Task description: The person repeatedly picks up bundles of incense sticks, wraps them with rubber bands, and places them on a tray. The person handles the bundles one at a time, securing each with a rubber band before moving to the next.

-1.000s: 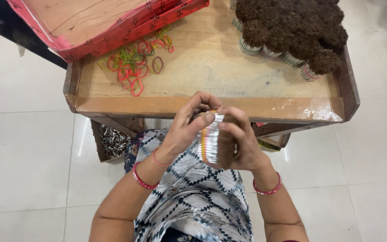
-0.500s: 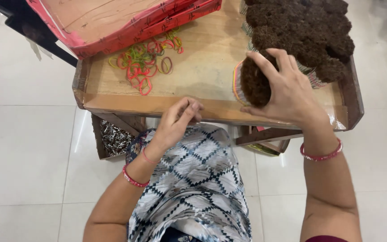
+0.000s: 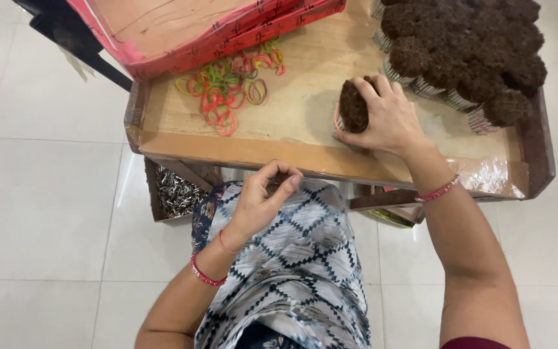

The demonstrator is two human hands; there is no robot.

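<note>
From the head camera, the right hand [image 3: 389, 119] is closed over a brown-topped round bundle [image 3: 354, 106], pressing it onto the wooden tray [image 3: 279, 123] just beside the heap of like bundles [image 3: 463, 48] at the tray's far right. The left hand [image 3: 263, 200] hovers over the lap, well apart from the bundle, fingers curled loosely; whether it pinches anything I cannot tell. Coloured rubber bands [image 3: 230, 87] lie on the tray's left part, near a red box lid [image 3: 208, 29].

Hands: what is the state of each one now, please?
Left hand: curled, holds nothing visible.
Right hand: closed on brown bundle.
</note>
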